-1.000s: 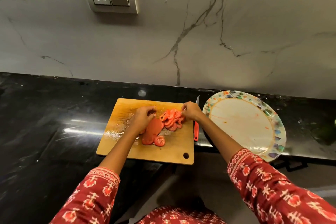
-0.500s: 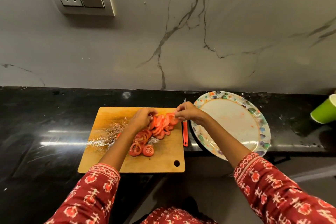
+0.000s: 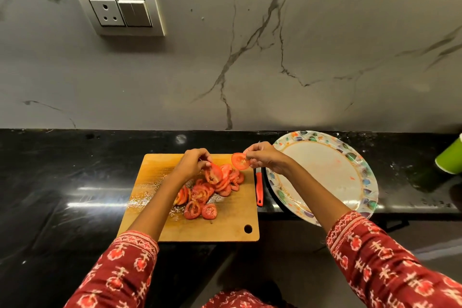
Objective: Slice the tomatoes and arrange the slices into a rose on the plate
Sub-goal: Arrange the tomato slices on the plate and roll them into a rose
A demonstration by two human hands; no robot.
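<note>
My right hand (image 3: 267,157) pinched 1 tomato slice (image 3: 240,161), the plate (image 3: 360,165) lying just right; my left hand (image 3: 191,164) gripped another slice (image 3: 213,174).

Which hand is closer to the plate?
Right. The right hand, pinching a tomato slice, overlaps the plate's left rim. The left hand is farther left, over the board, holding another slice.
</note>
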